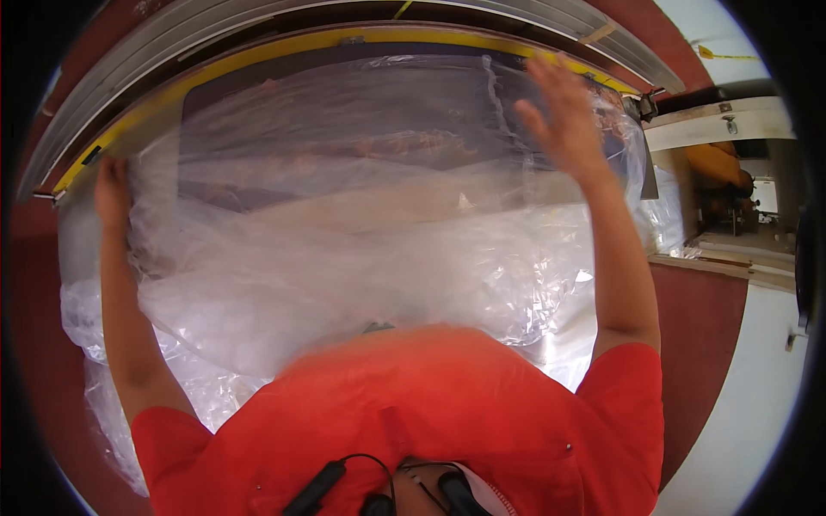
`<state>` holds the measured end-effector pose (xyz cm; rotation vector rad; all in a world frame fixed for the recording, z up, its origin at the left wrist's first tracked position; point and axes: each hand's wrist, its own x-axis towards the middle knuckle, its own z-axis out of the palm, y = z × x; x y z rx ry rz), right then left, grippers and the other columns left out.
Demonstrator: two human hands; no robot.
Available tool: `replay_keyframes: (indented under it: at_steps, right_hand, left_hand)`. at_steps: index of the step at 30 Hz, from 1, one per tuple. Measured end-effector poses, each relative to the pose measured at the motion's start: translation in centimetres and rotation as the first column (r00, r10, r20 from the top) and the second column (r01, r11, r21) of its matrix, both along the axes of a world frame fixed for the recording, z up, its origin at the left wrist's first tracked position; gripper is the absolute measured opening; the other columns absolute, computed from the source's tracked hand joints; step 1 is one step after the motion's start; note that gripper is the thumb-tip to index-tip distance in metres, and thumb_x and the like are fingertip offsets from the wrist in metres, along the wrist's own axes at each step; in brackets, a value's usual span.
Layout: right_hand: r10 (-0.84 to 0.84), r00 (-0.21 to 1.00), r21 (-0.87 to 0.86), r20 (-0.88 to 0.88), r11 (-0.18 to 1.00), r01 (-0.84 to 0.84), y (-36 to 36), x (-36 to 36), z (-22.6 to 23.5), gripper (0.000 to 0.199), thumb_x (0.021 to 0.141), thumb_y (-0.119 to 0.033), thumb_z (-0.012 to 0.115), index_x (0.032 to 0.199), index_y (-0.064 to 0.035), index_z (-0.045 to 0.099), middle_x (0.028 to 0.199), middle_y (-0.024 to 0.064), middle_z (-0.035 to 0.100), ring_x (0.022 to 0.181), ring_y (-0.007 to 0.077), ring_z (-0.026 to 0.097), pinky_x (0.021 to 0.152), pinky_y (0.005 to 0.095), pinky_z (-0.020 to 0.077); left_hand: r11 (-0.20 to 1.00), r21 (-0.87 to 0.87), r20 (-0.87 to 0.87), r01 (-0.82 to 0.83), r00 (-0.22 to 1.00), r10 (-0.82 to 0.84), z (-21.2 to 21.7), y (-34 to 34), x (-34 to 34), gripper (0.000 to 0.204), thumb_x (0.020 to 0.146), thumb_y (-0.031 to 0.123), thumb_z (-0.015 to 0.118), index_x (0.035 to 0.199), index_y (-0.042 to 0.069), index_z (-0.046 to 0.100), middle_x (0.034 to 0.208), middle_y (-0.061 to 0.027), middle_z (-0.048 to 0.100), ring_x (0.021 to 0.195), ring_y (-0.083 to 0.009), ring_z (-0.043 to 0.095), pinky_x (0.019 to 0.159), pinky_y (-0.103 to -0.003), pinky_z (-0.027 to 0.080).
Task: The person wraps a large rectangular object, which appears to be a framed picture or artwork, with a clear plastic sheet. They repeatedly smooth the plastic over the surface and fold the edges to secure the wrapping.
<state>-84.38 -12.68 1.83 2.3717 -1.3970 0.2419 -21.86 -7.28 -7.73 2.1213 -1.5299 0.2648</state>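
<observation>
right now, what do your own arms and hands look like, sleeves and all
Short red sleeves cover the upper arms; the forearms below are bare. The left hand, somewhat blurred, and the right hand are both gloveless, and nothing worn shows at either wrist.

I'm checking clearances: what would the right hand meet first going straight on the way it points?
Likely the yellow edge strip, just beyond the right hand, though depth is unclear.

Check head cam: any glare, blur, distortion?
Head view: bright glints on the crumpled clear plastic sheet; head view: soft, blurred upper edge on the red shirt; head view: fisheye bows the yellow edge strip, corners black.
</observation>
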Motion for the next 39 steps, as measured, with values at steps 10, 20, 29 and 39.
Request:
replay_keyframes:
  at_steps: [10,20,29,39]
  right_hand:
    - [0.041,0.988,0.214,0.147,0.974,-0.072,0.9,4.0,-4.0,0.061,0.079,-0.046,0.038,0.122,-0.0038,0.03,0.13,0.0081,0.025,0.123,0.0241,0.017,0.098,0.0417,0.0114]
    - [-0.192,0.895,0.182,0.403,0.975,0.128,-4.7,5.1,-4.8,0.018,0.073,-0.025,0.056,0.084,-0.0103,0.058,0.079,0.0044,0.056,0.088,0.0237,0.051,0.076,0.0351,0.0382]
    - [0.041,0.978,-0.363,0.204,0.931,0.037,-3.9,6.6,-5.3,0.019,0.076,-0.024,0.056,0.074,-0.0066,0.05,0.063,0.0049,0.049,0.058,0.0166,0.048,0.049,0.0292,0.0385]
    - [-0.226,0.66,0.104,0.716,0.97,0.219,-8.4,2.8,-5.4,0.027,0.075,-0.026,0.051,0.074,0.0006,0.052,0.069,0.0154,0.057,0.066,0.028,0.056,0.062,0.0346,0.0426]
  left_hand:
    - [0.995,0.003,-0.171,0.104,0.98,-0.102,2.6,6.5,-1.2,0.015,0.081,0.017,0.05,0.079,0.002,0.048,0.062,-0.0054,0.045,0.056,-0.0113,0.039,0.054,-0.024,0.036]
    - [0.972,-0.054,-0.797,0.23,0.577,-0.181,5.6,14.3,1.9,0.017,0.08,0.017,0.05,0.069,0.007,0.042,0.07,0.0027,0.034,0.066,-0.0046,0.03,0.061,-0.016,0.025]
    - [0.948,-0.318,-0.808,0.03,0.514,-0.288,9.5,17.1,-3.5,0.016,0.082,0.024,0.049,0.083,0.008,0.047,0.085,-0.0002,0.047,0.08,-0.0097,0.042,0.075,-0.021,0.031]
    - [0.938,-0.332,-0.746,-0.104,0.637,-0.194,2.9,-1.8,1.0,0.016,0.079,0.023,0.051,0.077,0.007,0.05,0.058,0.0038,0.042,0.046,-0.0043,0.035,0.039,-0.019,0.027]
